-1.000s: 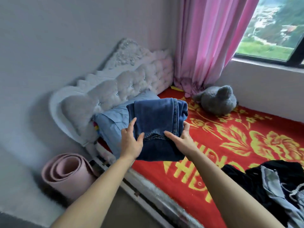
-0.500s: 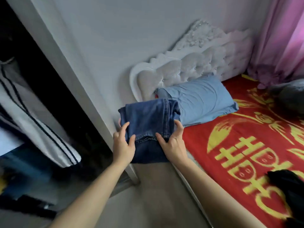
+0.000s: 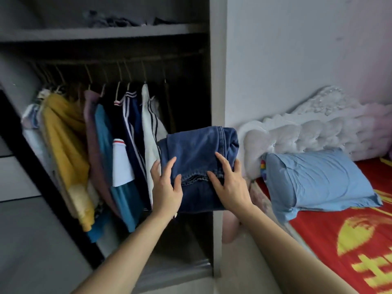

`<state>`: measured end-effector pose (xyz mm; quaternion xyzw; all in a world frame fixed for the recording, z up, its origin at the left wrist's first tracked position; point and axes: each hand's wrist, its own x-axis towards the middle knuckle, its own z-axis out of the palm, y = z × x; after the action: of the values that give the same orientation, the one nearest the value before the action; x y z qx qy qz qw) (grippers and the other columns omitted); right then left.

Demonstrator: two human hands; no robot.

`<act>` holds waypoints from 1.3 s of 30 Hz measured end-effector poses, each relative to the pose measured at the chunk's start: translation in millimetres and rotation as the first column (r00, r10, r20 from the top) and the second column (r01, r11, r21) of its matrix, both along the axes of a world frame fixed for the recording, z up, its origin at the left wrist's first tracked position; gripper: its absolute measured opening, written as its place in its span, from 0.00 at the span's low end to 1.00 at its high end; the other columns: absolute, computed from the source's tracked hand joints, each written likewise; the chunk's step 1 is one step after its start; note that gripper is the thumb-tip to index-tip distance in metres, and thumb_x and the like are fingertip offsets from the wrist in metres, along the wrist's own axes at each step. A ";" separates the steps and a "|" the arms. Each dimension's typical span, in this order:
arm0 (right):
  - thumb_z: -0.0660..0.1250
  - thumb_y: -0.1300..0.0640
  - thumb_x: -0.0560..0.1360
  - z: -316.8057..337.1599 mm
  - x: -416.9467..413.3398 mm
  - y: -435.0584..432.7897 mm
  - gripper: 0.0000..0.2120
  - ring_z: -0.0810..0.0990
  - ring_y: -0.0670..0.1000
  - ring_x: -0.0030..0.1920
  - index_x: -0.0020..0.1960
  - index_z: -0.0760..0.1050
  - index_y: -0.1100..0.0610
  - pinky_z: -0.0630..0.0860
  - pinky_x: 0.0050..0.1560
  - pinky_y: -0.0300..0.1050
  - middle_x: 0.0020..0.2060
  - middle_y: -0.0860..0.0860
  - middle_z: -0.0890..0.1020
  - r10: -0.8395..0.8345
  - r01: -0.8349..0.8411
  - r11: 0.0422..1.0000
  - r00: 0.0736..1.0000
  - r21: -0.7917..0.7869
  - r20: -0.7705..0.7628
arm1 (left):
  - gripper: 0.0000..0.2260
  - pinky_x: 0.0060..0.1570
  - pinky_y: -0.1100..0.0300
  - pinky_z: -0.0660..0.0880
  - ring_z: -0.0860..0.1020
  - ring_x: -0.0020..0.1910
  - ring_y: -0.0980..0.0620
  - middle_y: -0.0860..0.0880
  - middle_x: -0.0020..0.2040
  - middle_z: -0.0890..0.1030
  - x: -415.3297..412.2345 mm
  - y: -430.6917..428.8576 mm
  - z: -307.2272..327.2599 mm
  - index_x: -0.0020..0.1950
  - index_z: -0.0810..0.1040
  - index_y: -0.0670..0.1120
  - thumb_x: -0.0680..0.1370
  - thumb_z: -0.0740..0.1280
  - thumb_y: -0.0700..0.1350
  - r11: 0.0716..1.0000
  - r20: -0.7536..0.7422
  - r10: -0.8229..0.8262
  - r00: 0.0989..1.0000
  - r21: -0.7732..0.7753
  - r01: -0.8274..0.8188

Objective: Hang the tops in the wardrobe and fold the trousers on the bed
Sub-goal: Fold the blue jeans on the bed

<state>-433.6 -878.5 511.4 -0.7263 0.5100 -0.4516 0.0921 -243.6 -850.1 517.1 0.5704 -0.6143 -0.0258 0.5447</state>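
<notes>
Both hands hold the folded jeans point(image 3: 197, 153) mid-frame, left hand point(image 3: 167, 189) and right hand point(image 3: 230, 185) gripping its near edge with fingers spread on top, before the open wardrobe point(image 3: 216, 81) where tops point(image 3: 101, 149) hang at left, the bed point(image 3: 350, 240) lower right.

Dark blue is noted on the folded jeans point(image 3: 197, 158). Light blue is recorded for the pillow point(image 3: 318, 183), right. The bedspread point(image 3: 339, 236) is printed red with yellow motifs. Mustard, teal and white-striped navy are logged among the hung tops point(image 3: 101, 141), left.
</notes>
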 end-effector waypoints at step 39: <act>0.63 0.41 0.79 506.2 213.0 -385.9 0.17 0.74 0.52 0.54 0.65 0.70 0.44 0.74 0.59 0.53 0.62 0.53 0.69 0.039 0.003 0.655 0.999 -0.756 0.037 | 0.53 0.65 0.67 0.50 0.45 0.78 0.48 0.44 0.78 0.33 231.9 -357.1 461.6 0.78 0.58 0.51 0.60 0.82 0.59 0.914 0.427 0.189 0.884 -0.406 0.000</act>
<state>-220.6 -1264.4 1017.7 -0.6923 0.2667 -0.6397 -0.2007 -11.7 -1207.1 978.7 0.4686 -0.6882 0.2606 0.4887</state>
